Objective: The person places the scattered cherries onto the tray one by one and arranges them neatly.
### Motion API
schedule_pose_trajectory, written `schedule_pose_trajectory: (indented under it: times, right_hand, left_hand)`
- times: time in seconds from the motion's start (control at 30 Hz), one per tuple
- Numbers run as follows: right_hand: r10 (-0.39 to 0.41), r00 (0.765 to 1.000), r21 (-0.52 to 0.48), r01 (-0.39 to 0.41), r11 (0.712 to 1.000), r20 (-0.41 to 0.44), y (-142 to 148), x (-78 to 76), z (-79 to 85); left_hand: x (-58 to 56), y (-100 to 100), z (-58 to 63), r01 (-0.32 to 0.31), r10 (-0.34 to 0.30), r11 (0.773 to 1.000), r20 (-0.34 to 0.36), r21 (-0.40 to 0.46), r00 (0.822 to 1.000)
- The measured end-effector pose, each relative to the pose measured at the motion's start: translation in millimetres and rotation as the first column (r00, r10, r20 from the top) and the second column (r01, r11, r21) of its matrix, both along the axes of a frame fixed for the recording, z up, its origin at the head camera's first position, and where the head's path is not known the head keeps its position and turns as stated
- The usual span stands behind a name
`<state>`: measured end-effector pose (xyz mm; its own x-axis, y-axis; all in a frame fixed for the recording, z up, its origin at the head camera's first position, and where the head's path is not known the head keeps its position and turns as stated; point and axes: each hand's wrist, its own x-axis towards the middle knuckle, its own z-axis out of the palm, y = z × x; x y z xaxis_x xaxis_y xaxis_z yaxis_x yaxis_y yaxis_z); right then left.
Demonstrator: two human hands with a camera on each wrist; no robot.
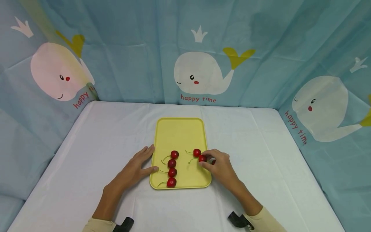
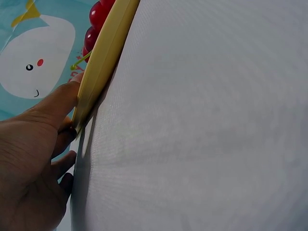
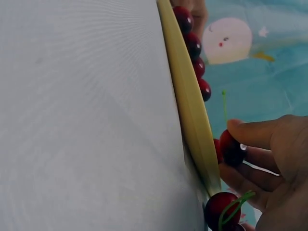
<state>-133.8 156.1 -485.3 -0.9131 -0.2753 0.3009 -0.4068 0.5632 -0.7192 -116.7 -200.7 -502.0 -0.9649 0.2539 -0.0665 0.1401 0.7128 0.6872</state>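
A yellow tray lies on the white-covered table. Four red cherries with green stems, the nearest one, form a column on its left half. My left hand rests at the tray's left edge, fingers extended and thumb over the rim. My right hand pinches a cherry between thumb and fingers over the tray's right side, beside another cherry. Under that hand, at the tray's right edge, are further cherries, partly hidden; I cannot tell whether the palm touches them.
White cloth covers the table around the tray. A blue curtain printed with whales surrounds the back and both sides. A black device sits at the right wrist, another at the left.
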Motion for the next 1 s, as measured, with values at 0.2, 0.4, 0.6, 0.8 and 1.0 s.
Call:
schedule_pose_trajectory:
  times: [0.2, 0.4, 0.6, 0.8, 1.0]
  right_hand:
    - [-0.024, 0.999, 0.079, 0.026, 0.997, -0.031, -7.4, 0.8, -1.6]
    - [-0.043, 0.998, 0.116, 0.038, 0.993, 0.042, -11.6, 2.3, -1.3]
    - [-0.053, 0.996, 0.172, 0.041, 0.984, 0.066, -14.6, 2.6, -1.2]
    - [-0.053, 0.998, 0.189, 0.046, 0.981, 0.033, -15.9, 3.1, -1.7]
    - [-0.045, 0.999, 0.174, 0.04, 0.984, 0.024, -14.2, 3.9, -1.7]
  left_hand:
    - [-0.1, 0.5, -0.7, -0.005, 0.005, 1.0, 0.004, -0.002, 1.0]
    - [-0.4, 1.2, -0.7, -0.004, 0.004, 1.0, 0.013, 0.002, 1.0]
    - [0.0, 1.9, 1.6, -0.001, 0.001, 1.0, 0.013, -0.001, 1.0]
    - [1.4, 1.4, 2.4, -0.005, 0.005, 1.0, 0.013, 0.004, 1.0]
    - [1.1, 0.8, 2.1, -0.003, 0.003, 1.0, 0.012, 0.001, 1.0]
